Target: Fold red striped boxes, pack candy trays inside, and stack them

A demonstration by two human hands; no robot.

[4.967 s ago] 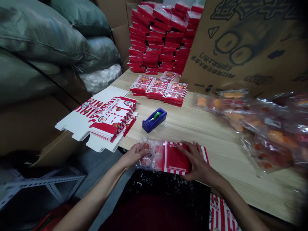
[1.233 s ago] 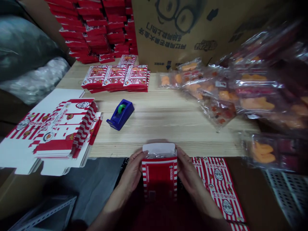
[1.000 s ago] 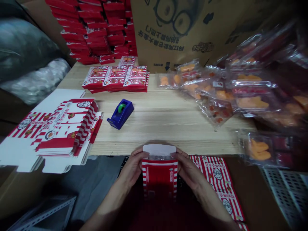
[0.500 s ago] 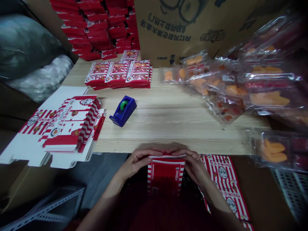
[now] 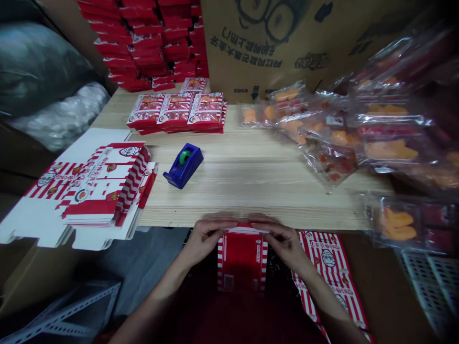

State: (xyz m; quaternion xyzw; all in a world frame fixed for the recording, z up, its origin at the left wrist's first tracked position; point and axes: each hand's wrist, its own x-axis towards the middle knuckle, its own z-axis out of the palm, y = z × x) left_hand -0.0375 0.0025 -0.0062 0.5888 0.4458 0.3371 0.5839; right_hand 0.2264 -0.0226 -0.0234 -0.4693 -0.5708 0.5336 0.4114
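Both my hands hold a red-and-white striped cardboard box (image 5: 243, 262) upright at the table's front edge, just below the edge. My left hand (image 5: 210, 240) and my right hand (image 5: 284, 243) pinch its top from either side, their fingertips meeting over the folded-down top flap. The box's contents are hidden. Next to it, on my lap side, lies a flat striped box blank (image 5: 328, 272).
Left on the table are a stack of flat box blanks (image 5: 103, 186) and a blue tape dispenser (image 5: 183, 166). Filled boxes (image 5: 175, 113) stand behind, with red stacks (image 5: 150, 43) at the back. Clear bags of orange and red food (image 5: 332, 129) crowd the right.
The white top flap, upright earlier, is now folded down onto the box. My hands have closed in over it, and the box sits slightly lower in view.
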